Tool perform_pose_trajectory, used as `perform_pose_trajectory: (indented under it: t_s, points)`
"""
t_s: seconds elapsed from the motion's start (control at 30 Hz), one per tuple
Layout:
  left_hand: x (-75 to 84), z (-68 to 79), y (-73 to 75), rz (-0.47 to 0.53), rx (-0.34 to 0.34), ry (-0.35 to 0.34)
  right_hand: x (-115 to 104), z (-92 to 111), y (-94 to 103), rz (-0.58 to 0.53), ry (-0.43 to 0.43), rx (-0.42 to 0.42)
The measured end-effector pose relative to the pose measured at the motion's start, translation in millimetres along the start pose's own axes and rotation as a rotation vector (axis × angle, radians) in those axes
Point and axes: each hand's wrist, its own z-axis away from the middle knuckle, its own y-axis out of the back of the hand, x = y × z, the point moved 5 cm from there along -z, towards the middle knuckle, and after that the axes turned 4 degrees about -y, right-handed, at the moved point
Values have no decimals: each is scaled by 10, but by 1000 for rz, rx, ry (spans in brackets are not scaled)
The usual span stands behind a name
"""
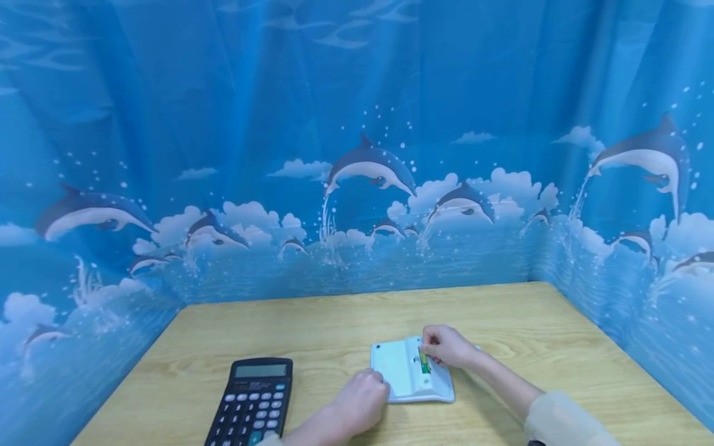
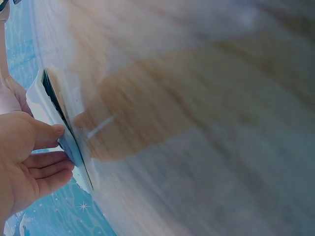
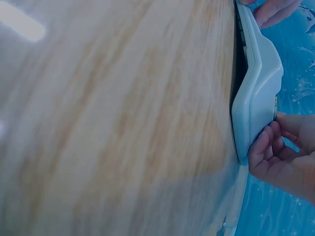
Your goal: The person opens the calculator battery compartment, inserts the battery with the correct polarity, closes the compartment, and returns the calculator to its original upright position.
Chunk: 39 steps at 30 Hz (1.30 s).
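Observation:
A light-blue calculator (image 1: 393,362) lies face down on the table, its battery compartment uncovered with a green battery (image 1: 426,364) showing in it. My left hand (image 1: 362,396) holds the calculator's near left edge; in the left wrist view, the thumb and fingers (image 2: 51,172) are at that edge. Over the compartment, my right hand (image 1: 449,347) pinches at the battery's far end with thumb and forefinger. From the right wrist view, the curled right fingers (image 3: 263,147) rest against the calculator's raised back, and only a sliver of the battery shows there.
A black desk calculator (image 1: 251,402) with grey and green keys lies face up to the left of my left hand. The wood-patterned table (image 1: 312,322) is bordered at the back and sides by a blue dolphin-print curtain (image 1: 279,124).

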Motion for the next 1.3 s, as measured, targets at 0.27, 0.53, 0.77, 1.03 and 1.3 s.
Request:
perform_pose_trajectory:
  t_s: [0.27,0.53,0.77,1.03,1.3]
  points:
    - [-13,2,8,-5,-4,10,-66,1,-11,126,59,34]
    - [-4,6,5,-8,-16,0,-65,12,-10,140,56,39]
    - [13,25,3,8,10,-26,-4,49,-8,71,14,-1]
    - [12,17,-2,17,-18,-10,-8,85,14,51,11,-24]
    - [-5,15,-4,8,-4,-17,-49,78,25,107,39,-12]
